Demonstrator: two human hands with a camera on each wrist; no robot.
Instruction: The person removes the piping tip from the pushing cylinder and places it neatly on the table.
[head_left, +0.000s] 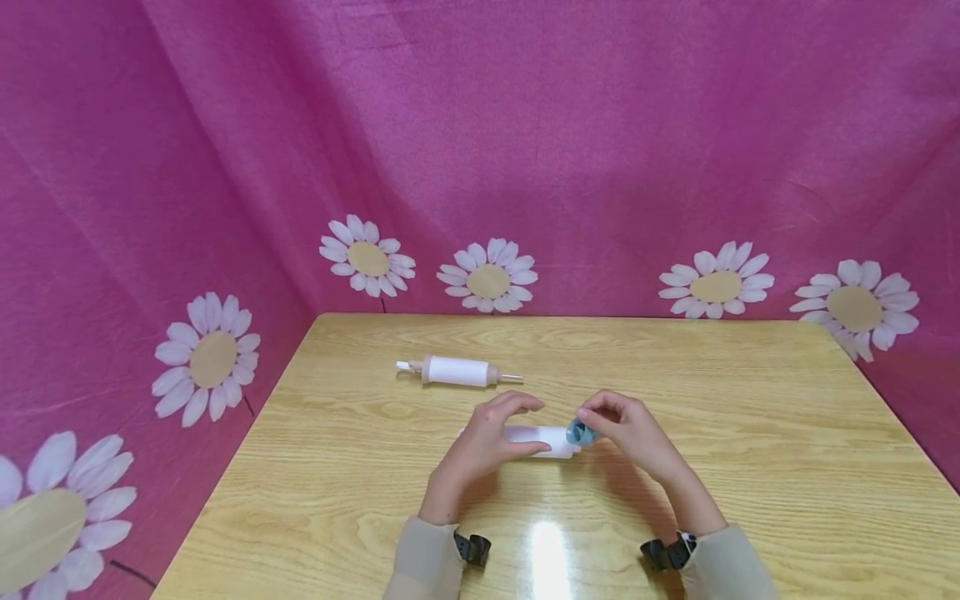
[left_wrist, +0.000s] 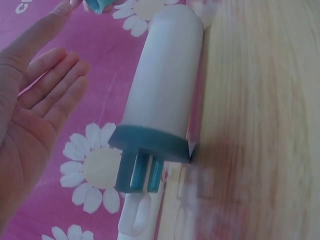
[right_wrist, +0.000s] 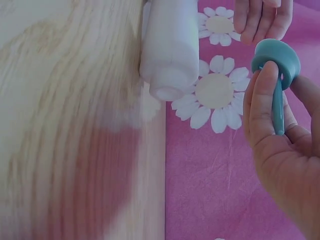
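Note:
A white syringe-like barrel [head_left: 558,441] lies on its side on the table between my hands. The left wrist view shows its teal end collar [left_wrist: 152,142] with a white slotted plunger handle [left_wrist: 135,215] sticking out. Its other end narrows to a short white neck [right_wrist: 167,90], uncapped. My left hand [head_left: 487,429] arches beside the barrel, fingers spread and apart from it, holding nothing. My right hand [head_left: 626,425] pinches a teal screw cap with a thin spout [right_wrist: 277,62] between thumb and fingers, close to the neck. The spout points back toward my palm.
Behind my left hand lies a second syringe-like tool [head_left: 459,371], white with beige ends, a plunger handle and a thin spout. The wooden table [head_left: 750,400] meets a pink curtain [head_left: 570,167] with white flowers at the back and sides.

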